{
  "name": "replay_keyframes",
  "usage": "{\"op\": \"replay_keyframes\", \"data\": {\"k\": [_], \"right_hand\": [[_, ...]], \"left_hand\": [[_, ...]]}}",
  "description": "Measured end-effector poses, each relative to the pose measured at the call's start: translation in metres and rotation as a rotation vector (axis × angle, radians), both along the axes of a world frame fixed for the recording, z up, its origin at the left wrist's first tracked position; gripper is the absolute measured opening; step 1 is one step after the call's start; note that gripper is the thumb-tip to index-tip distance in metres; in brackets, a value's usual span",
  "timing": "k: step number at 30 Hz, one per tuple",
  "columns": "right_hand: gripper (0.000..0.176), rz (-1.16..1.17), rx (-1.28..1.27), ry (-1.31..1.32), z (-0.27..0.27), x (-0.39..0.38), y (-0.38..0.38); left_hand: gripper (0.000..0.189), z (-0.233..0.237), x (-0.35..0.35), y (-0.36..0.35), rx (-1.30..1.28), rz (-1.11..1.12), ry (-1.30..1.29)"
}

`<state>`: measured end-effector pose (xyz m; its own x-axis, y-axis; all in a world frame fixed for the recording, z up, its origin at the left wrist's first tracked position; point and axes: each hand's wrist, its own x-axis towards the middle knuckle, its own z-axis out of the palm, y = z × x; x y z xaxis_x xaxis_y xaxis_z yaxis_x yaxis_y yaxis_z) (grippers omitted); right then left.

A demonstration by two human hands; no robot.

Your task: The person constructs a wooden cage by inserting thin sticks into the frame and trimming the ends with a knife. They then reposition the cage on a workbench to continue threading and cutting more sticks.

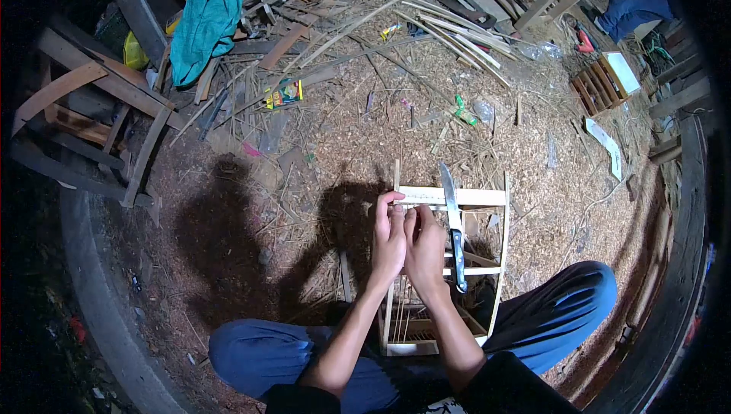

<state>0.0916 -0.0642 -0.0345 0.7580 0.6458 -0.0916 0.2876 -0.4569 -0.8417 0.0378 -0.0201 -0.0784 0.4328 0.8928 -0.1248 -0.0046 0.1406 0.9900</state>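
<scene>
A small frame of pale wooden strips (499,262) stands between my knees, with slightly curved side rails and several crossbars. My left hand (388,242) is at its upper left corner, the index finger reaching over the white top crossbar (480,197). Close against it, my right hand (424,245) has its fingers curled and the fingertips pinched just below that bar. Whatever is between the fingertips is too small or hidden to make out. Thin strands (402,315) run lengthwise below my hands. A knife (454,223) with a black handle lies across the crossbars, right of my right hand.
Wood shavings and scraps cover the ground (343,132). Long wooden strips (457,33) lie ahead, and a green sack (205,29) hangs at the upper left. A slatted wooden box (605,83) is at the right. Part of another person (636,10) shows at the upper right.
</scene>
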Motion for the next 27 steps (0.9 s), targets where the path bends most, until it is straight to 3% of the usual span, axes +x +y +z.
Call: {"op": "replay_keyframes", "data": {"k": [2, 6, 11, 20, 27], "right_hand": [[0.024, -0.063, 0.069, -0.066, 0.005, -0.003, 0.000], [0.022, -0.078, 0.012, -0.017, 0.006, -0.003, 0.000], [0.021, -0.009, -0.029, -0.177, 0.000, 0.001, -0.002], [0.019, -0.059, 0.031, -0.156, 0.006, 0.000, -0.002], [0.018, -0.055, 0.024, -0.161, 0.002, -0.001, -0.003]], "left_hand": [[0.020, 0.007, 0.000, 0.000, -0.099, -0.022, -0.073], [0.020, -0.001, 0.001, 0.000, -0.084, -0.014, -0.058], [0.019, -0.004, 0.003, -0.001, -0.026, 0.014, -0.081], [0.020, 0.006, -0.001, 0.001, -0.019, -0.019, 0.028], [0.019, 0.001, 0.002, 0.000, -0.016, 0.009, -0.031]]}}
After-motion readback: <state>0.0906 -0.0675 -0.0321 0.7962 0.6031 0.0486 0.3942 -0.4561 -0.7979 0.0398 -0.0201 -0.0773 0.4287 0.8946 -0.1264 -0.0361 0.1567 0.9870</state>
